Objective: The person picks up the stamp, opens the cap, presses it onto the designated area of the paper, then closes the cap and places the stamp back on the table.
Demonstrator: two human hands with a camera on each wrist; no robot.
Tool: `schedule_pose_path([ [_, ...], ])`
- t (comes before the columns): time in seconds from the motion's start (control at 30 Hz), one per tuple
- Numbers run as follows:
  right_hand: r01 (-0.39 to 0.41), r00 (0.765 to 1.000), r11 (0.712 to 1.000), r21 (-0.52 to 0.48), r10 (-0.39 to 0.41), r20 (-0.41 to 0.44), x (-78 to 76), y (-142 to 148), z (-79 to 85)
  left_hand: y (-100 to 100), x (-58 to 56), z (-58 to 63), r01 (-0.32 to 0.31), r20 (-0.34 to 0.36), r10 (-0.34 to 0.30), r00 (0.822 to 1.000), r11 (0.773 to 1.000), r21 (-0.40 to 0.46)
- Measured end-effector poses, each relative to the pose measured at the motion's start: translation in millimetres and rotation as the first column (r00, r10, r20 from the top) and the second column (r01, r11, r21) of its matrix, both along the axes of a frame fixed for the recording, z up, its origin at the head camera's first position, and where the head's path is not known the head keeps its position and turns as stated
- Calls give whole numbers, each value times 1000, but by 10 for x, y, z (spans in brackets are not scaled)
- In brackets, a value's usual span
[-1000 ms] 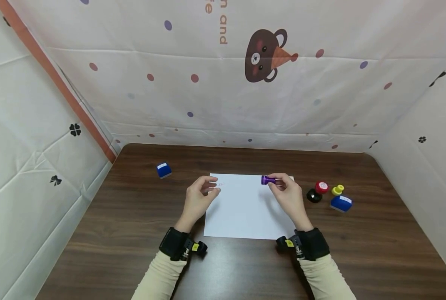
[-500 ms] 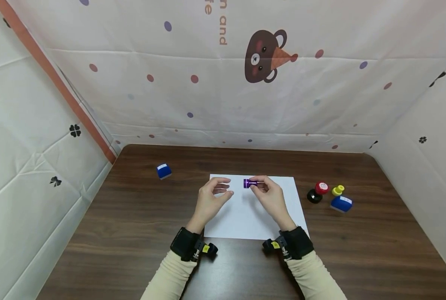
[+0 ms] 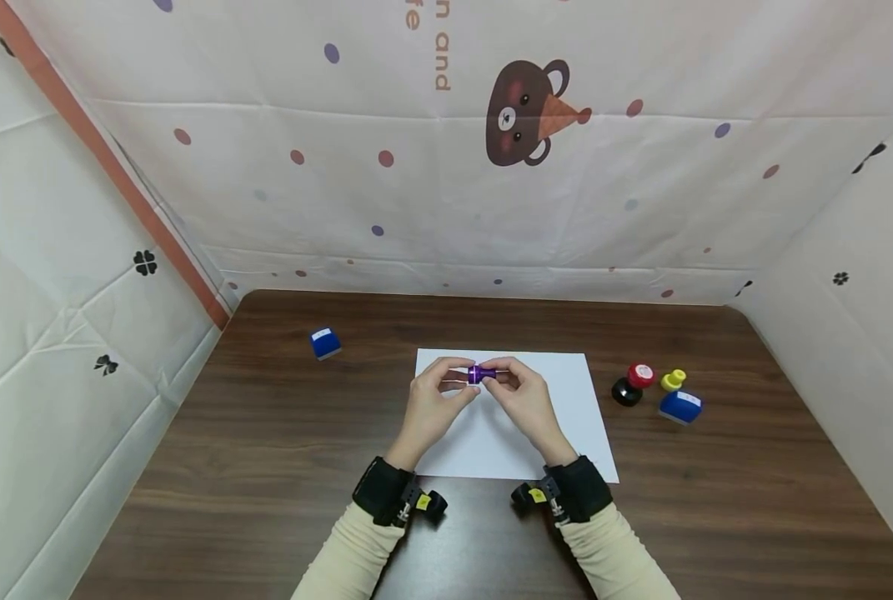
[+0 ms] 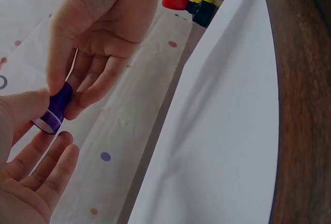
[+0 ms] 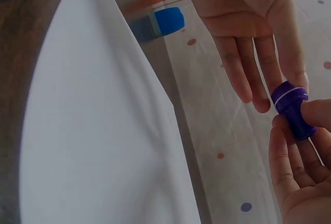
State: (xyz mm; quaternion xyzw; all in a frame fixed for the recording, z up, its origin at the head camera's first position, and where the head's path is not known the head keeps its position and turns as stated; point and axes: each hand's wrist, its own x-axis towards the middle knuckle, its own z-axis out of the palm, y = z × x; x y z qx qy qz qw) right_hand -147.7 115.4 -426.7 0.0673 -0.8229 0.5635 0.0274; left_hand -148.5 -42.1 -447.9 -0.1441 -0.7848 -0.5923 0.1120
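A small purple stamp [image 3: 476, 375], with a wide end and a narrower handle, is held between both hands above the white paper [image 3: 559, 425]. My right hand [image 3: 524, 407] pinches its handle between thumb and fingers. At the wide end, my left hand [image 3: 429, 412] grips with thumb and fingertips. In the left wrist view the stamp [image 4: 58, 109] shows a pale ring round its wide end. The right wrist view has the stamp [image 5: 297, 118] touched by fingers of both hands. Parts of the stamp are hidden behind fingertips.
Right of the paper stand a red and black stamp [image 3: 634, 384], a yellow stamp [image 3: 674, 380] and a blue block-shaped piece [image 3: 681, 406]. Another blue piece [image 3: 325, 342] lies at the back left. Patterned white cloth [image 3: 303, 192] walls the brown table [image 3: 266, 433].
My right hand has carried the purple stamp leftward. My left hand has moved right from beside the paper's left edge, and its fingers have taken hold of the stamp's wide end.
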Motion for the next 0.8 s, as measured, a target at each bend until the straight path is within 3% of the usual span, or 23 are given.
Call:
schedule_pose_path([
  [0.17,0,999,999,-43,2,33,-30,11,-126,2,0,-9,-18,-16,18,1000,1000,6],
  [0.37,-14,1000,998,-55,14,-3,-11,22,-179,-12,16,-19,-6,-4,6,1000,1000,14],
  [0.8,-41,998,999,-8,41,42,32,-9,-137,-117,48,-39,32,43,-32,999,999,2],
])
